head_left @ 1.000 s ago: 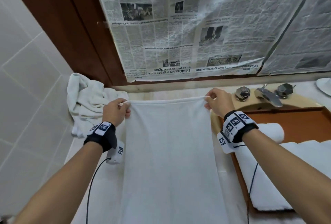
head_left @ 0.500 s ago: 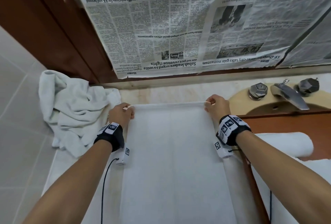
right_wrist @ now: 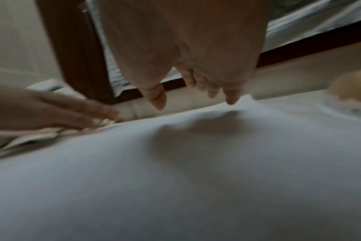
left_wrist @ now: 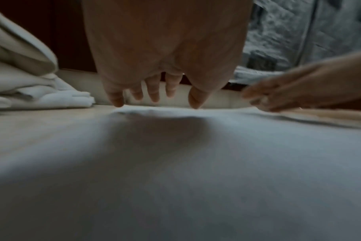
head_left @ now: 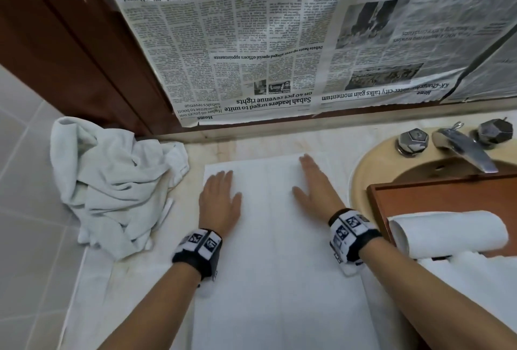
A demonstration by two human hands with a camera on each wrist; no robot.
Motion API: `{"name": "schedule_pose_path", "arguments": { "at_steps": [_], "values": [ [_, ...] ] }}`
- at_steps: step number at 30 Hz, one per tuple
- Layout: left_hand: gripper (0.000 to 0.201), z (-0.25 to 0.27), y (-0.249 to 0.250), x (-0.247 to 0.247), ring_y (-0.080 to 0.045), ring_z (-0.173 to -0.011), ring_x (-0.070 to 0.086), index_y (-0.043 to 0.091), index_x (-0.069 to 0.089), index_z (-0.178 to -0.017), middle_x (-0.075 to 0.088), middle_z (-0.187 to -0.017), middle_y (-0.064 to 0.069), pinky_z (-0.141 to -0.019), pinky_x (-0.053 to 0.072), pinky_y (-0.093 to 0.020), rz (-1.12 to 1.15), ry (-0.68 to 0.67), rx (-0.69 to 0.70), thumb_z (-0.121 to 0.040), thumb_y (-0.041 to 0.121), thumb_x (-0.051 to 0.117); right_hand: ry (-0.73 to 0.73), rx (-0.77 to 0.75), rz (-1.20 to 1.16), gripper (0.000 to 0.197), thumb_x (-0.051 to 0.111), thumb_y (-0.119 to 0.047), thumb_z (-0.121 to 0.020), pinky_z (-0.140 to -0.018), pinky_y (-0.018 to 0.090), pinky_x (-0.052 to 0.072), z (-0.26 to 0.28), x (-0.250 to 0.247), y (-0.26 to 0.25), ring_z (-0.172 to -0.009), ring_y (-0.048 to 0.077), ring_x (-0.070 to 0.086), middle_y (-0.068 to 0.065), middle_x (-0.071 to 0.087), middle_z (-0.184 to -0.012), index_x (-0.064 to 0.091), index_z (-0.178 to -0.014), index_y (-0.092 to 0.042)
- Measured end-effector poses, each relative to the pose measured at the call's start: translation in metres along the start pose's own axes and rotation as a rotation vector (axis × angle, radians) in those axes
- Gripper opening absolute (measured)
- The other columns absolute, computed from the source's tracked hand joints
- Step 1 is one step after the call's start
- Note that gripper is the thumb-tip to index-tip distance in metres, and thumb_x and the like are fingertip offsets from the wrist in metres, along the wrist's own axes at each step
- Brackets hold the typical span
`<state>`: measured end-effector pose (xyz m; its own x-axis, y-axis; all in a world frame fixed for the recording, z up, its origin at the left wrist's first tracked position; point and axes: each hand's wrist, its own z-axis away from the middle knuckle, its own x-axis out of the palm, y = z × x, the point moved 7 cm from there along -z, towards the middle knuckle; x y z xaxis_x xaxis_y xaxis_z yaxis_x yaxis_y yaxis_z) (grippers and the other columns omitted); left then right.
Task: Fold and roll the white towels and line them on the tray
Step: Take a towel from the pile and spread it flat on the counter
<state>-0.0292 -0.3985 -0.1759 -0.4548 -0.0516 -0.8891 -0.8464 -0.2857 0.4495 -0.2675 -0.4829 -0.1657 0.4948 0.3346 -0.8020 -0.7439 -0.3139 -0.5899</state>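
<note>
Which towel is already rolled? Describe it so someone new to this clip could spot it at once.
Start at the sink with the metal tap on the right. A wooden tray lies across it, and the rolled towel sits on it. It is a tight cylinder, unlike the flat towel under both hands and the crumpled towel pile far left.

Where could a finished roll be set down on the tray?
Bare wood shows on the tray between its far rim by the tap and the rolled towel. Nearer than that roll, more white towel covers the tray.
</note>
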Motion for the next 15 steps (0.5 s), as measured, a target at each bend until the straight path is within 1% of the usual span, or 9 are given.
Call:
{"name": "schedule_pose_path", "arguments": {
  "at_steps": [1,2,3,4,5,7,11,13,15],
  "values": [
    [0.072,0.003,0.006,0.010,-0.032,-0.149,0.019,0.021,0.026,-0.156,0.025,-0.162,-0.008,-0.119,0.018,-0.049,-0.065,-0.072,0.028,-0.092,0.055,0.025,-0.072,-0.029,0.093,0.073,0.047,-0.034,-0.101,-0.123,0.042,0.009,0.002,0.013,-0.009,-0.152,0.016,0.003,0.001,0.000,-0.165,0.005,-0.157,-0.015],
    [0.072,0.004,0.010,0.020,-0.028,-0.152,0.009,0.029,0.019,-0.157,0.013,-0.165,-0.001,-0.120,0.010,-0.051,-0.122,-0.137,0.032,-0.092,0.059,0.016,-0.148,-0.042,0.190,0.070,0.040,-0.040,-0.103,-0.123,0.044,0.006,0.003,0.028,-0.017,-0.152,0.016,-0.001,-0.001,-0.004,-0.165,0.003,-0.158,-0.017],
    [0.067,0.003,0.012,0.027,-0.024,-0.153,-0.001,0.036,0.011,-0.157,0.001,-0.166,0.006,-0.120,0.003,-0.052,-0.163,-0.180,0.020,-0.095,0.061,0.014,-0.214,-0.044,0.277,0.068,0.033,-0.045,-0.104,-0.122,0.045,0.001,0.002,0.041,-0.023,-0.152,0.016,-0.005,-0.003,-0.008,-0.165,0.000,-0.158,-0.019],
    [0.062,0.000,0.014,0.033,-0.023,-0.152,-0.009,0.041,0.006,-0.157,-0.008,-0.166,0.010,-0.119,-0.003,-0.054,-0.194,-0.203,0.007,-0.099,0.061,0.015,-0.264,-0.040,0.342,0.067,0.027,-0.049,-0.104,-0.122,0.046,-0.003,0.000,0.051,-0.027,-0.151,0.016,-0.009,-0.005,-0.012,-0.164,-0.003,-0.158,-0.021],
    [0.060,-0.003,0.015,0.036,-0.022,-0.152,-0.013,0.044,0.001,-0.156,-0.013,-0.165,0.012,-0.119,-0.005,-0.055,-0.215,-0.215,-0.008,-0.101,0.060,0.017,-0.289,-0.035,0.385,0.067,0.021,-0.052,-0.103,-0.121,0.047,-0.006,-0.003,0.057,-0.030,-0.151,0.016,-0.013,-0.007,-0.015,-0.164,-0.006,-0.157,-0.023],
    [0.059,-0.007,0.014,0.036,-0.023,-0.151,-0.016,0.047,-0.004,-0.155,-0.017,-0.164,0.013,-0.119,-0.006,-0.056,-0.236,-0.224,-0.032,-0.101,0.060,0.017,-0.305,-0.029,0.426,0.066,0.015,-0.054,-0.103,-0.120,0.049,-0.009,-0.013,0.062,-0.030,-0.150,0.016,-0.016,-0.009,-0.018,-0.163,-0.009,-0.157,-0.025],
    [0.062,-0.019,0.005,0.036,-0.023,-0.150,-0.021,0.048,-0.011,-0.153,-0.024,-0.162,0.013,-0.120,-0.009,-0.055,-0.244,-0.259,-0.085,-0.098,0.065,0.012,-0.309,-0.016,0.436,0.064,0.012,-0.054,-0.103,-0.121,0.044,-0.009,-0.030,0.052,-0.017,-0.150,0.014,-0.017,-0.010,-0.020,-0.162,-0.011,-0.156,-0.026],
    [0.066,-0.024,0.000,0.034,-0.025,-0.149,-0.025,0.047,-0.013,-0.153,-0.027,-0.161,0.010,-0.119,-0.012,-0.053,-0.228,-0.273,-0.115,-0.096,0.070,0.012,-0.295,0.037,0.424,0.064,0.010,-0.053,-0.103,-0.121,0.044,-0.009,-0.035,0.041,-0.003,-0.150,0.014,-0.017,-0.010,-0.022,-0.161,-0.013,-0.156,-0.026],
    [0.069,-0.028,-0.003,0.032,-0.026,-0.149,-0.025,0.045,-0.014,-0.153,-0.029,-0.161,0.007,-0.119,-0.013,-0.052,-0.222,-0.283,-0.134,-0.095,0.072,0.012,-0.274,0.153,0.407,0.063,0.009,-0.050,-0.103,-0.122,0.046,-0.006,-0.037,0.025,0.019,-0.150,0.015,-0.017,-0.007,-0.025,-0.160,-0.015,-0.155,-0.023]
  ]
}}
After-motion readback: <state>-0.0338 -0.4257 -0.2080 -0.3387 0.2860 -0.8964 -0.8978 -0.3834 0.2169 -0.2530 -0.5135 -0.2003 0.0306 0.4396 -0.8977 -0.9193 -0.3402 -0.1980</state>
